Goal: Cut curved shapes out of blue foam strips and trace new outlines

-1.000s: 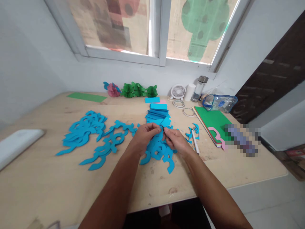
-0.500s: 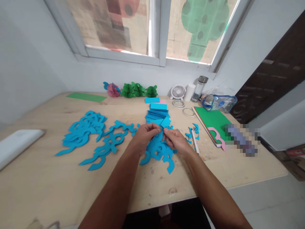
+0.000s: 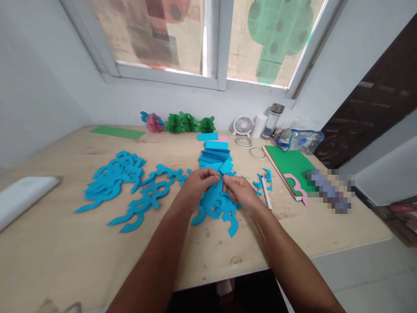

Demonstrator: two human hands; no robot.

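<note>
You have a piece of bright blue paper [image 3: 225,166] pinched up off the surface [image 3: 215,252], tilted, with straight edges and one corner pointing away from you toward the right. A small dark line shows at its near end; the rest is hidden, so you cannot tell how it is folded. Just below it, on your side, lies your loose heap of blue cut-outs [image 3: 216,205], overlapping, with curved, scalloped edges and rounded openings. Two curling ends stick out toward you, the right one farther.
</note>
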